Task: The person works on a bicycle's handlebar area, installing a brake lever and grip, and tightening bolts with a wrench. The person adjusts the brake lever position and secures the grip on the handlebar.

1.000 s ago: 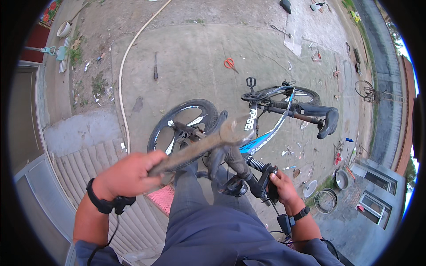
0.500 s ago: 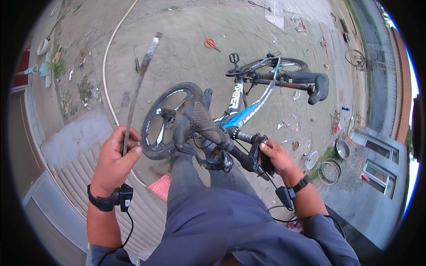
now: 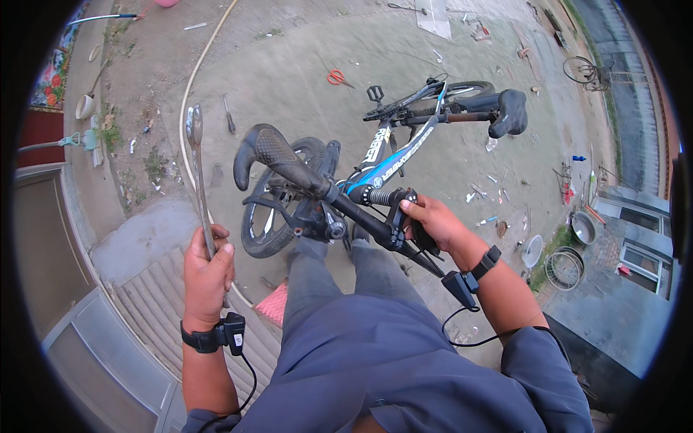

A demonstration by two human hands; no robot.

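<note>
My left hand (image 3: 208, 268) holds a long metal wrench (image 3: 199, 169) upright at the left of the bicycle. My right hand (image 3: 437, 225) is closed around the stem area of the black handlebar (image 3: 364, 220), thumb on top. The black, white and blue bicycle frame (image 3: 390, 166) lies on its side ahead of me, its front wheel (image 3: 263, 237) near my legs, partly hidden by the bar with its grip and bar end (image 3: 289, 159). The saddle (image 3: 509, 108) points off to the right.
Orange scissors (image 3: 337, 77) and a screwdriver (image 3: 229, 114) lie on the ground beyond the bicycle, near a pale hose (image 3: 189, 86). Scattered tools and metal basins (image 3: 583, 226) are at right. Ribbed steps (image 3: 155, 307) and a door (image 3: 54, 252) are at left.
The wrench has swung from slanting across the bicycle to upright on the left. The handlebar has turned, its grip end rising further up and left. The whole view has shifted slightly.
</note>
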